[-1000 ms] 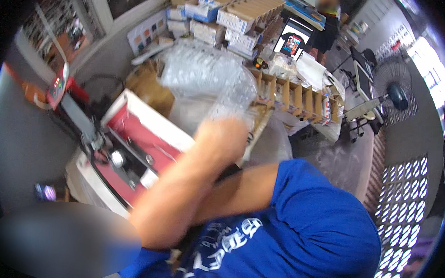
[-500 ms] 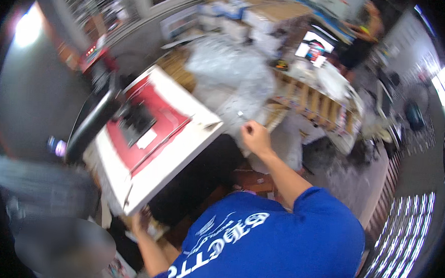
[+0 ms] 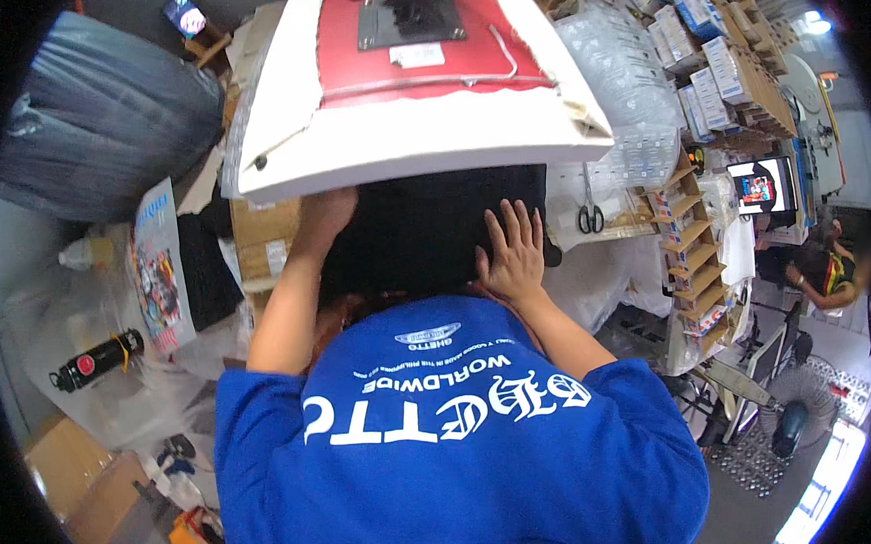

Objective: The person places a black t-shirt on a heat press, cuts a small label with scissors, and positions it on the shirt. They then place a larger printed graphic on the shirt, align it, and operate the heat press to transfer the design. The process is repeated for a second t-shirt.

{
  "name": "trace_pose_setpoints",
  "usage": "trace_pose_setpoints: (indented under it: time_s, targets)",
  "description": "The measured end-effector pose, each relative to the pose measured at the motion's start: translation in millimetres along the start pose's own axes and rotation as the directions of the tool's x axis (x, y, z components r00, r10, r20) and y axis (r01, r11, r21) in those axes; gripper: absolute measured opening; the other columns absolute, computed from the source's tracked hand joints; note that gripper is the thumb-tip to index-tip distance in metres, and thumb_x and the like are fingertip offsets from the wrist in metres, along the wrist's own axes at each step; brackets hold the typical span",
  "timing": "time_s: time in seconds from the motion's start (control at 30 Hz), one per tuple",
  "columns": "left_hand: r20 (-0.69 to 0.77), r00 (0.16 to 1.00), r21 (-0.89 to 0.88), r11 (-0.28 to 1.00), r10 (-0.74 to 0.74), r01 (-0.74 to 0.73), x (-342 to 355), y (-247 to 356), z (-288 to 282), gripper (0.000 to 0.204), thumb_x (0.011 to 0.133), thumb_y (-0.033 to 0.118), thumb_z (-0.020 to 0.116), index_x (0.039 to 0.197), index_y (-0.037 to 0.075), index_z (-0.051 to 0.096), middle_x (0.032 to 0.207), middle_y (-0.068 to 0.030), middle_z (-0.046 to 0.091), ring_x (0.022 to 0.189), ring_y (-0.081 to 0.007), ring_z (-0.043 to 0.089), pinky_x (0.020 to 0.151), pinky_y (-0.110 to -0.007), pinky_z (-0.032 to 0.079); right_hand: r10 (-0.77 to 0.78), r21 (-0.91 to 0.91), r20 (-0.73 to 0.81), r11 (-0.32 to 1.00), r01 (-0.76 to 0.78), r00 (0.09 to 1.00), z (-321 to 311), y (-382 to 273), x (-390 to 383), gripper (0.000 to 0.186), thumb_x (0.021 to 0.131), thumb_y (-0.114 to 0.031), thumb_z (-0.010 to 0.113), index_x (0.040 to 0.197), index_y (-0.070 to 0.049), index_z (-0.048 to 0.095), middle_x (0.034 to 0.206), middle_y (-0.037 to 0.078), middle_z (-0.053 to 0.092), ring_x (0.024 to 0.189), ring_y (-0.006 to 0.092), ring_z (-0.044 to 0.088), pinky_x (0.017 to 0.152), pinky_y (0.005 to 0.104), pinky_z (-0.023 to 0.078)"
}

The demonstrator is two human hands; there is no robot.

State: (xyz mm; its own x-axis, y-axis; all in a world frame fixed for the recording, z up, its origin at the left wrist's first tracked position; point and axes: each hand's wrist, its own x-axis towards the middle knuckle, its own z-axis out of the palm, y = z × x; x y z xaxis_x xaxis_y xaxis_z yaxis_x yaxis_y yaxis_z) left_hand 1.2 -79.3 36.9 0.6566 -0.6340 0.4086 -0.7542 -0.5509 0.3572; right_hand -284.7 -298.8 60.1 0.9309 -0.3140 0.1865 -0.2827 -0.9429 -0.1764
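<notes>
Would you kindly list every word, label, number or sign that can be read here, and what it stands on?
I do not copy wording, only say where it stands:
Blue shirt: legible white lettering, not copied.
Pale printed sheet: blue lettering, too blurred to read.
White label on the press: too small.
Brown carton: label too small.
Stacked boxes: print too small.
Black bottle: red emblem, too small.

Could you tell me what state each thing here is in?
Black cloth: laid flat, partly covered
Heat press head: overhanging the cloth
Right hand: open, palm down on the cloth
Left hand: by press head's edge, fingers unclear
Scissors: lying, seemingly shut
Monitor: lit, showing black shirt
Phone: lit
</notes>
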Motion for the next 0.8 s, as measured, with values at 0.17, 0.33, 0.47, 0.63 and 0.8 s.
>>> trace_pose_setpoints:
  time_s: [0.17, 0.33, 0.47, 0.63, 0.8]
  targets:
    - [0.004, 0.999, -0.116, 0.993, -0.033, 0.034, 40.7, 48.5, 22.7, 0.027, 0.096, 0.013, 0.060, 0.118, -0.002, 0.066, 0.116, -0.0273, 0.067, 0.112, -0.0471, 0.063, 0.101, -0.056, 0.049, 0.004, 0.021, 0.051, 1.000, -0.005, 0.999, -12.4, -3.8, -13.9, 0.067, 0.088, -0.038, 0.067, 0.148, -0.012, 0.054, 0.158, 0.018, 0.044, 0.151, 0.0404, 0.034, 0.126, 0.0592, 0.018]
    - [0.295, 0.955, -0.181, 0.979, -0.035, 0.092, 60.4, 66.3, 15.7, 0.029, 0.092, 0.017, 0.067, 0.117, 0.003, 0.070, 0.113, -0.0219, 0.071, 0.111, -0.0419, 0.067, 0.095, -0.054, 0.053, 0.012, 0.047, 0.043, 0.999, -0.014, 0.999, -14.4, -8.5, -19.7, 0.065, 0.087, -0.035, 0.069, 0.147, -0.011, 0.055, 0.157, 0.018, 0.045, 0.151, 0.0397, 0.034, 0.126, 0.0581, 0.019]
    - [0.004, 0.992, -0.390, 0.913, -0.130, 0.121, 67.9, 65.2, 12.2, 0.038, 0.092, 0.022, 0.071, 0.123, 0.001, 0.066, 0.123, -0.0265, 0.065, 0.120, -0.0449, 0.061, 0.102, -0.055, 0.049, -0.045, 0.011, -0.012, 0.999, 0.045, 0.999, -8.8, -12.7, -27.0, 0.063, 0.090, -0.035, 0.067, 0.146, -0.010, 0.055, 0.158, 0.019, 0.044, 0.151, 0.0396, 0.034, 0.126, 0.0581, 0.019]
    - [-0.234, 0.883, -0.450, 0.850, -0.407, 0.273, 48.4, -27.3, -41.8, 0.028, 0.100, 0.016, 0.060, 0.119, -0.003, 0.068, 0.110, -0.0250, 0.073, 0.107, -0.0450, 0.069, 0.089, -0.048, 0.055, -0.083, -0.012, -0.016, 0.996, 0.083, 0.996, -7.2, -11.1, -29.6, 0.063, 0.091, -0.034, 0.066, 0.148, -0.009, 0.053, 0.159, 0.020, 0.043, 0.152, 0.0405, 0.033, 0.126, 0.0578, 0.018]
    - [0.216, 0.582, -0.649, 0.330, -0.784, 0.686, -56.6, -160.8, -74.4, 0.024, 0.102, 0.014, 0.058, 0.116, 0.003, 0.075, 0.101, -0.0123, 0.077, 0.092, -0.0224, 0.073, 0.082, -0.039, 0.057, 0.024, -0.024, 0.128, 0.999, -0.021, 0.991, -11.2, -15.4, -32.9, 0.062, 0.091, -0.030, 0.067, 0.147, -0.007, 0.053, 0.158, 0.022, 0.043, 0.151, 0.0426, 0.032, 0.126, 0.0596, 0.018]
